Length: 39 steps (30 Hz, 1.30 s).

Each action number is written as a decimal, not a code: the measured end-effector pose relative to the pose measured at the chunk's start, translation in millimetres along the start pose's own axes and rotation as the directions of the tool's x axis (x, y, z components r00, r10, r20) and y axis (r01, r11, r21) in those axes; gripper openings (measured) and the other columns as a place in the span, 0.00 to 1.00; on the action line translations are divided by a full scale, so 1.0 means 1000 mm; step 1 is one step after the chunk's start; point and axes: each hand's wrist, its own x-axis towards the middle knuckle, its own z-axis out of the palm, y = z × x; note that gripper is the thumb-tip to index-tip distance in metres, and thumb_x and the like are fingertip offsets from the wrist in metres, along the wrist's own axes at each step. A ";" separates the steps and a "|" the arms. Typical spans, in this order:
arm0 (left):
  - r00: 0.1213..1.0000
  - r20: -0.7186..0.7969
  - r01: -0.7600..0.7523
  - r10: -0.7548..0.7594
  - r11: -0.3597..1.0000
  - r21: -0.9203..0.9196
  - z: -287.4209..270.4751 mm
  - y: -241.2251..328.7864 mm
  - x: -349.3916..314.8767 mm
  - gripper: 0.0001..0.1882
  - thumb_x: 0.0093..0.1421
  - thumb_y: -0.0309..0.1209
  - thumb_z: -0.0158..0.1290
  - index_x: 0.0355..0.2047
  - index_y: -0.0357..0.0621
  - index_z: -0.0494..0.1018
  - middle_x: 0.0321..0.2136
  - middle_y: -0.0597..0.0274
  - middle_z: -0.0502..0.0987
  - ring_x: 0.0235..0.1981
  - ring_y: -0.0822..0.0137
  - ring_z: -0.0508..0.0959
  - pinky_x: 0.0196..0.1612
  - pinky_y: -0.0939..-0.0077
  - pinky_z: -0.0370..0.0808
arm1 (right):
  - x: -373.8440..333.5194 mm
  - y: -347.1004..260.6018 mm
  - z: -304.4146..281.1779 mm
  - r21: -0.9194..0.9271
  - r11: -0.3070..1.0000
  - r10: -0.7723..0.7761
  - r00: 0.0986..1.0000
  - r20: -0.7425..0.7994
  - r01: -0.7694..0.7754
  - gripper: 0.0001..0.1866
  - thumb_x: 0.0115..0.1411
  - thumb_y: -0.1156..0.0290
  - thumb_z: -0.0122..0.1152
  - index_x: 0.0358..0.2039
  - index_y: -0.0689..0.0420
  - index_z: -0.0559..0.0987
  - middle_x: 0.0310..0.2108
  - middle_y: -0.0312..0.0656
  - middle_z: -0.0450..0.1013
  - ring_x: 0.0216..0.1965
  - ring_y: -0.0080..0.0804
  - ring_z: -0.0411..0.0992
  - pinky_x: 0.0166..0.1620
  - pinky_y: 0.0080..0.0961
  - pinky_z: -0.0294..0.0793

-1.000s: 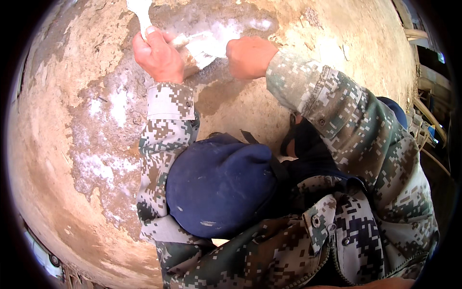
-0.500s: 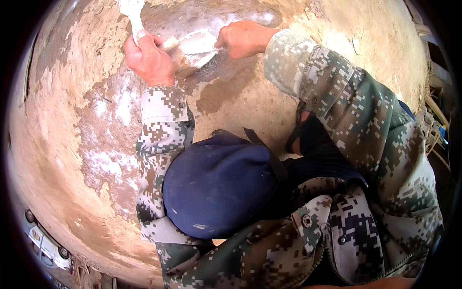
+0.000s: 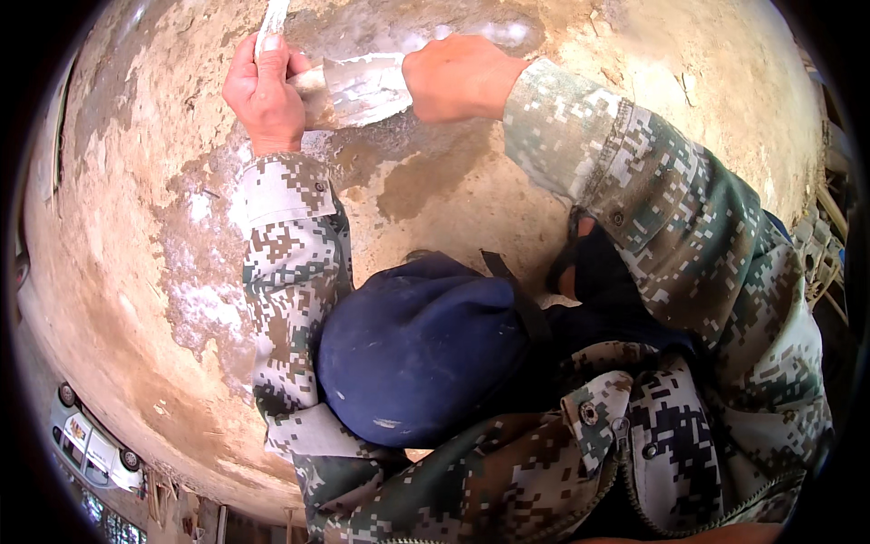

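My left hand (image 3: 267,98) is closed, its thumb lying along a narrow white-smeared tool (image 3: 275,20) that points up and out of view. Between my hands stretches a flat piece (image 3: 358,89), brownish at its left end and coated in wet-looking white paste further right. Its left end meets the fingers of my left hand. Clenched at the right end is my right hand (image 3: 464,80); the fingers hide what part they grip. Just beyond and below the hands lies a tan, rough ground (image 3: 507,181) with damp patches and white smears.
My bent knee in dark blue cloth (image 3: 412,354) rises close below the hands. A white car (image 3: 95,449) stands at the lower left. Scrap wood and rubble (image 3: 820,245) lie along the right edge.
Both hands have shifted slightly, the left one to the left. The flat piece has turned to lie more level, and the narrow tool has swung to lean right.
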 end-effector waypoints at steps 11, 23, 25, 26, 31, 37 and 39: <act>1.000 -0.018 0.002 0.000 0.998 0.069 -0.007 0.002 -0.002 0.14 0.69 0.33 0.47 0.29 0.36 0.71 0.22 0.60 0.75 0.24 0.70 0.75 0.30 0.77 0.71 | 0.045 0.000 0.044 0.217 0.971 -0.096 0.995 -0.040 0.102 0.17 0.53 0.72 0.53 0.43 0.62 0.81 0.39 0.51 0.81 0.42 0.49 0.80 0.42 0.41 0.79; 0.997 -0.070 -0.038 0.041 0.999 0.036 -0.021 -0.006 -0.003 0.13 0.67 0.34 0.50 0.31 0.37 0.75 0.18 0.67 0.75 0.20 0.77 0.68 0.26 0.80 0.64 | 0.017 -0.022 -0.023 -0.259 0.951 -0.151 0.984 0.089 0.170 0.16 0.52 0.78 0.52 0.39 0.62 0.84 0.38 0.52 0.80 0.40 0.49 0.80 0.41 0.43 0.79; 0.998 -0.050 -0.048 0.048 0.999 0.005 -0.007 -0.007 0.000 0.13 0.67 0.34 0.50 0.31 0.37 0.74 0.18 0.66 0.75 0.20 0.77 0.68 0.26 0.80 0.64 | 0.022 -0.012 -0.024 -0.256 0.956 -0.117 0.986 0.117 0.144 0.16 0.52 0.79 0.52 0.38 0.62 0.84 0.39 0.52 0.80 0.41 0.49 0.79 0.41 0.43 0.79; 0.998 -0.045 -0.041 0.041 0.999 -0.004 -0.005 -0.008 -0.001 0.13 0.67 0.34 0.50 0.30 0.37 0.74 0.18 0.66 0.75 0.20 0.77 0.69 0.26 0.80 0.65 | 0.026 -0.005 -0.026 -0.245 0.961 -0.097 0.985 0.143 0.130 0.15 0.52 0.79 0.51 0.38 0.62 0.84 0.40 0.52 0.80 0.41 0.49 0.79 0.41 0.42 0.79; 0.998 -0.051 0.026 -0.024 0.999 0.044 -0.028 0.002 -0.007 0.15 0.70 0.34 0.47 0.29 0.35 0.72 0.21 0.61 0.74 0.25 0.69 0.75 0.33 0.76 0.73 | 0.040 0.017 0.021 -0.086 0.982 -0.172 0.983 -0.063 0.166 0.19 0.52 0.75 0.52 0.44 0.60 0.81 0.43 0.53 0.80 0.46 0.47 0.78 0.48 0.40 0.77; 1.000 -0.027 0.009 -0.008 0.999 0.047 -0.010 -0.005 0.000 0.16 0.69 0.34 0.47 0.28 0.34 0.72 0.20 0.60 0.74 0.25 0.66 0.76 0.32 0.74 0.73 | 0.041 -0.007 0.042 -0.049 0.987 -0.156 0.987 -0.033 0.154 0.21 0.53 0.73 0.56 0.50 0.54 0.81 0.39 0.49 0.81 0.45 0.46 0.78 0.48 0.38 0.77; 0.999 -0.049 0.008 -0.003 0.996 0.089 -0.021 0.000 -0.002 0.16 0.68 0.34 0.47 0.28 0.34 0.72 0.20 0.60 0.74 0.25 0.66 0.76 0.32 0.74 0.74 | 0.037 -0.006 0.037 0.048 0.978 -0.200 0.979 -0.043 0.202 0.18 0.53 0.72 0.58 0.46 0.58 0.81 0.39 0.50 0.80 0.45 0.47 0.78 0.48 0.38 0.78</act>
